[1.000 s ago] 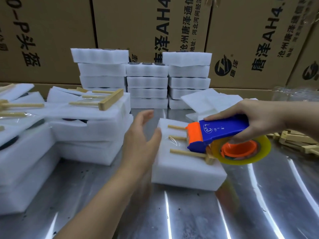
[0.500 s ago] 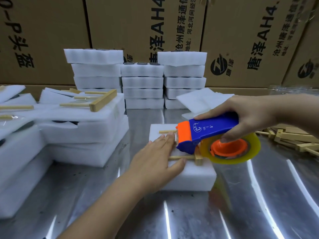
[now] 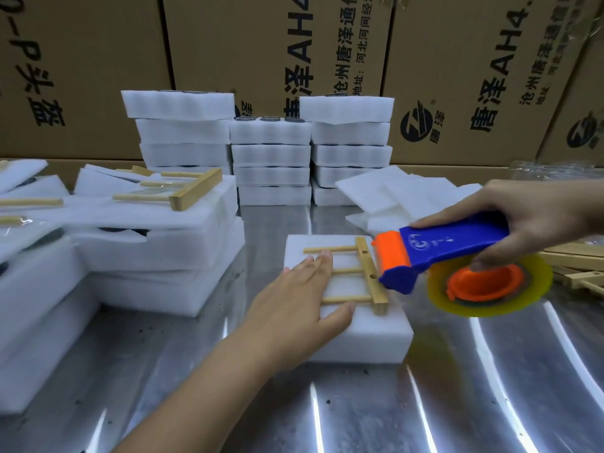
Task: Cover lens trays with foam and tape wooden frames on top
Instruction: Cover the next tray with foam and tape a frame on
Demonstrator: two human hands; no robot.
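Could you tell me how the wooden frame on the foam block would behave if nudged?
The wooden frame looks thin, probably light and stiff. Lying flat on the foam block, it would likely slide, not roll; the left hand rests on its rods.

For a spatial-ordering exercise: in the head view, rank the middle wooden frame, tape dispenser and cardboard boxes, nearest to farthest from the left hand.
1. Middle wooden frame: at the left hand's fingertips.
2. Tape dispenser: rightward, in the right hand.
3. Cardboard boxes: rear.

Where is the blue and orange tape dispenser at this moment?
The tape dispenser is right of centre in the head view, held by the right hand, its orange end close to the wooden frame on the foam block.
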